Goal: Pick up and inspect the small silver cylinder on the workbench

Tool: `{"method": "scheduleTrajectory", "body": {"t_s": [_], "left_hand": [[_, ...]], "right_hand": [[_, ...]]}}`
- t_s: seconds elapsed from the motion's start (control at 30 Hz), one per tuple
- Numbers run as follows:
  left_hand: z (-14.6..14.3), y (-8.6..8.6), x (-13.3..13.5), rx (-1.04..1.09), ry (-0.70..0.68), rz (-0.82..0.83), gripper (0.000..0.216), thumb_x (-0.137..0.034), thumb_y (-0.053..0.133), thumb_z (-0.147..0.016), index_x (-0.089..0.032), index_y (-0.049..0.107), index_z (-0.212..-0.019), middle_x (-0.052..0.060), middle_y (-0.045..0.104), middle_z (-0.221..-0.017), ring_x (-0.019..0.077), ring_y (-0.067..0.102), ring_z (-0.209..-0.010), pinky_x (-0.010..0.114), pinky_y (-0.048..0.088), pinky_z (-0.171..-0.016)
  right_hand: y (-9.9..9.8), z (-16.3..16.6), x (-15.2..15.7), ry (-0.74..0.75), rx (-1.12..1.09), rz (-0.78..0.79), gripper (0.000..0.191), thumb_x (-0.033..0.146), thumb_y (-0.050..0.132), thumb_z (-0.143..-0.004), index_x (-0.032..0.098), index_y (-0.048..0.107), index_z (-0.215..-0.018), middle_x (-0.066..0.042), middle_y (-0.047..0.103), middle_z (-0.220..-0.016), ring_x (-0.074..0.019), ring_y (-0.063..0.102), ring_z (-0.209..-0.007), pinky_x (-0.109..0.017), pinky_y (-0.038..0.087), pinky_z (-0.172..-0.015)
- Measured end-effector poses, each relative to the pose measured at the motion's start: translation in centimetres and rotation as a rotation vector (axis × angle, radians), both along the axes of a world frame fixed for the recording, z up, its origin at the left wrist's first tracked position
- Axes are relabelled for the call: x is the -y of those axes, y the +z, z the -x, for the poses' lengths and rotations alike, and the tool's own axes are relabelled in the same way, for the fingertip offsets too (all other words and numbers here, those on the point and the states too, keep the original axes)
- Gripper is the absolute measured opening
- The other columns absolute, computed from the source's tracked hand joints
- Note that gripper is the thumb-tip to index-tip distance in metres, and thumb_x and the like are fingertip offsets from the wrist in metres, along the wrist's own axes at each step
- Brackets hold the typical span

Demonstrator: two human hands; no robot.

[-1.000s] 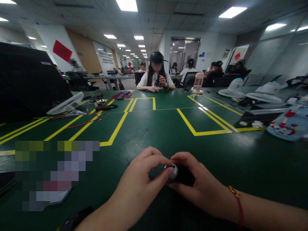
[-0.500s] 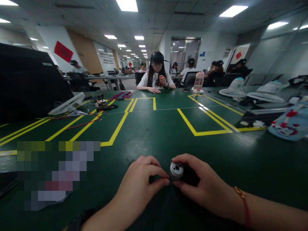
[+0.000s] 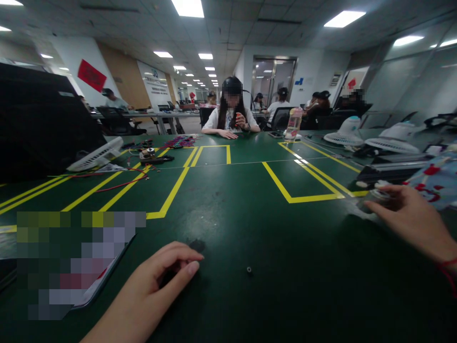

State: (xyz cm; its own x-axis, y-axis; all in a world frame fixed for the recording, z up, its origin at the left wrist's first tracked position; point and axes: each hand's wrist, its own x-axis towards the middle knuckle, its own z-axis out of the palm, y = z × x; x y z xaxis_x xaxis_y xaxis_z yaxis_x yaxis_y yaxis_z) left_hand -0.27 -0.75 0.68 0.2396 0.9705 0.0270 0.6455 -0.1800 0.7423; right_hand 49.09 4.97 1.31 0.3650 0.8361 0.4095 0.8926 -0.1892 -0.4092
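Observation:
My right hand (image 3: 410, 212) grips a small metal cylinder that looks like a motor (image 3: 379, 196), blurred by motion, at the right side of the green table. It is near a blue patterned bag-like item (image 3: 435, 178). My left hand (image 3: 167, 276) rests at the front of the table, fingers loosely curled, with no object visible in it. A tiny dark ring-shaped part (image 3: 249, 271) lies on the table to the right of that hand. Beyond my left fingertips is a dark round spot (image 3: 197, 245).
A phone-like slab (image 3: 107, 281), partly pixelated, lies at left. Wires and parts (image 3: 148, 155), a white fan (image 3: 96, 155) and a black case (image 3: 43, 119) stand farther left. White fans (image 3: 344, 133) and a bottle (image 3: 293, 124) stand at back right. Opposite sits a person (image 3: 232, 114).
My right hand has carried the motor from the front middle to the far right. My left hand has drawn back leftward. The tiny ring-shaped part now shows on the table between them.

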Motion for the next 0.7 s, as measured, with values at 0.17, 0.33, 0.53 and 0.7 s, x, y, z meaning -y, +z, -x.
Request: {"method": "scheduleTrajectory", "body": {"t_s": [0.17, 0.33, 0.53, 0.7], "left_hand": [[-0.1, -0.2, 0.0, 0.033, 0.005, 0.018, 0.02, -0.037, 0.053, -0.089, -0.025, 0.069, -0.09, 0.002, 0.068, -0.093, 0.0226, 0.065, -0.086, 0.03, 0.053, -0.072], [-0.4, -0.4, 0.0, 0.052, -0.004, 0.019, 0.02, -0.036, 0.052, -0.09, -0.026, 0.07, -0.091, 0.002, 0.067, -0.091, 0.0213, 0.064, -0.083, 0.03, 0.052, -0.072], [-0.3, -0.5, 0.2, 0.021, -0.021, 0.006, 0.019, -0.034, 0.052, -0.091, -0.026, 0.069, -0.092, 0.002, 0.066, -0.093, 0.0218, 0.063, -0.086, 0.032, 0.051, -0.077], [-0.1, -0.1, 0.4, -0.021, -0.033, 0.017, 0.02, -0.035, 0.05, -0.092, -0.027, 0.069, -0.09, 0.001, 0.066, -0.092, 0.022, 0.064, -0.088, 0.032, 0.05, -0.08]], "right_hand": [[-0.6, -3.6, 0.2, -0.048, 0.087, 0.076, 0.053, 0.061, 0.057, -0.071, 0.02, 0.052, -0.104, -0.015, 0.061, -0.094, -0.027, 0.062, -0.076, -0.038, 0.048, -0.063], [-0.4, 2.3, 0.9, 0.044, 0.462, -0.16, 0.068, 0.064, 0.055, -0.073, 0.016, 0.05, -0.121, -0.021, 0.052, -0.123, -0.0396, 0.047, -0.117, -0.053, 0.037, -0.094], [-0.8, 18.2, 4.2, 0.852, 0.178, 0.182, 0.047, 0.055, 0.058, -0.08, 0.037, 0.058, -0.124, -0.002, 0.047, -0.138, -0.026, 0.041, -0.125, -0.047, 0.036, -0.099], [0.2, 22.0, 3.5, 1.017, 0.018, 0.241, 0.021, 0.046, 0.056, -0.085, 0.032, 0.07, -0.09, 0.001, 0.064, -0.109, -0.0184, 0.053, -0.107, -0.042, 0.037, -0.095]]}}
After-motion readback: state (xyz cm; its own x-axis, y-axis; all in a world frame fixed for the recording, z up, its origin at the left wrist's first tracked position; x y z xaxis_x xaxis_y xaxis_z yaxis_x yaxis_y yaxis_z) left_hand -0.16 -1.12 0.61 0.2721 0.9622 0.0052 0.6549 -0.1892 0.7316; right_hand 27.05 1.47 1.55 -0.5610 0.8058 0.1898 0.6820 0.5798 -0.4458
